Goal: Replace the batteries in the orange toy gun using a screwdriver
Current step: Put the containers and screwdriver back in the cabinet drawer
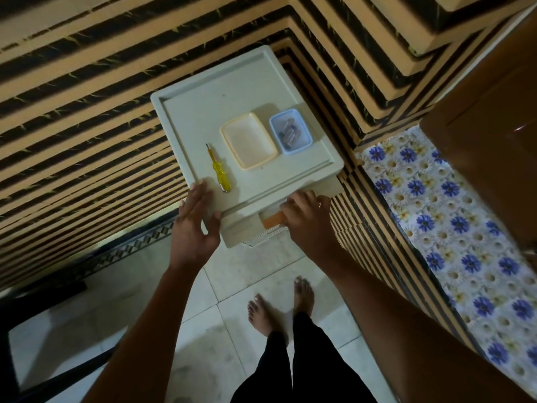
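The left hand (197, 216) lies flat with its fingers straight on the near left corner of the pale grey plastic drawer unit's top (232, 91), which serves here as the counter, thumb spread down over the front edge and gripping nothing; the right hand (305, 219) is curled into the partly open top drawer (244, 229) just under that top, its fingers wrapped over an orange plastic object (273, 219) of which only a short bar shows beside the knuckles (it may be the toy gun, though too little is visible to be sure); a white mesh-patterned edge (266, 237) shows just below the orange piece, at the drawer's front. Just beside the left fingertips on the counter lies a yellow transparent-handled screwdriver (218, 170), its handle end nearest the hand and its thin shaft pointing away toward the wall; to its right, near the middle of the top, sits a shallow rectangular cream-rimmed plastic tray (226, 135), and touching that tray's right side a smaller rectangular blue-rimmed plastic box (300, 119) holding several small cylindrical batteries (287, 132), blurred and hard to count. The unit stands in a corner of walls clad in black and tan horizontal stripes (87, 112); at the right runs a blue and yellow flowered cloth (450, 228) next to a glossy brown wooden panel (494, 141); below, the person's bare feet (279, 309) and black trouser legs (290, 367) stand on pale floor tiles (87, 315).
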A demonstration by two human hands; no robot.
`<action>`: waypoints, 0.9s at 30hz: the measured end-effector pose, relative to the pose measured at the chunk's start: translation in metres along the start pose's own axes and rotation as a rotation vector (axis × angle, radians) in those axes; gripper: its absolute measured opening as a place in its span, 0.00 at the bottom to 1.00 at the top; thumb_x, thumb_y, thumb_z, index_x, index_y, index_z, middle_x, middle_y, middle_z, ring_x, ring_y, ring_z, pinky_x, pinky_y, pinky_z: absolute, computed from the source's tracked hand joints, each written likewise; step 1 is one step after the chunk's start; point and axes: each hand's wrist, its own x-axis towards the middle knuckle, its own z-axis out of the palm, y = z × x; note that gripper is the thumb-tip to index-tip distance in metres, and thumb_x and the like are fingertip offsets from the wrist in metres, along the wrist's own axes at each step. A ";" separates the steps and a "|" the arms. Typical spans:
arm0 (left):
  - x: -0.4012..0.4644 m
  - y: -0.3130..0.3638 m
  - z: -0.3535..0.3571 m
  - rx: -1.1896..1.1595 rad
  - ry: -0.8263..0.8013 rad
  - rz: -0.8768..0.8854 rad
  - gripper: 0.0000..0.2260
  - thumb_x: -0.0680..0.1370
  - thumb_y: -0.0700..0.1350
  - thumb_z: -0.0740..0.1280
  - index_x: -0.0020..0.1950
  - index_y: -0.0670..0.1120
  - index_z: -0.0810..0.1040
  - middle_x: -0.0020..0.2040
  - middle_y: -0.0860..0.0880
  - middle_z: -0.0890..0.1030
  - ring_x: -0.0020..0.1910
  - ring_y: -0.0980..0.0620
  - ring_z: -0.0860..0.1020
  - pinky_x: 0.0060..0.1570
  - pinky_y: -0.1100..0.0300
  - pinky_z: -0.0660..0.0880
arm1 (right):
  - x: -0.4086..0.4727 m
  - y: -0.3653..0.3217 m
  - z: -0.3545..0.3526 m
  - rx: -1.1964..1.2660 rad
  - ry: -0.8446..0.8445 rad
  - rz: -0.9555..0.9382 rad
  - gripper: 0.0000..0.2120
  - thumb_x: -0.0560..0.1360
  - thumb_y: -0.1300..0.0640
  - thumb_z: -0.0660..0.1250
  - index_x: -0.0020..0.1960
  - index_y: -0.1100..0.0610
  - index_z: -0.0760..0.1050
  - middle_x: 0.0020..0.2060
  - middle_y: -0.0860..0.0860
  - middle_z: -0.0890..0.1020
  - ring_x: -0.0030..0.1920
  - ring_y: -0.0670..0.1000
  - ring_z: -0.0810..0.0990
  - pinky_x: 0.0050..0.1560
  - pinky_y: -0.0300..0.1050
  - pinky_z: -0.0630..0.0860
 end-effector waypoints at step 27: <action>0.112 0.114 0.030 -0.070 0.092 -0.644 0.14 0.82 0.39 0.63 0.67 0.38 0.72 0.61 0.38 0.80 0.54 0.40 0.83 0.49 0.61 0.79 | 0.121 0.049 -0.008 0.517 -0.084 0.819 0.09 0.84 0.57 0.62 0.54 0.60 0.80 0.51 0.56 0.82 0.51 0.52 0.83 0.43 0.39 0.79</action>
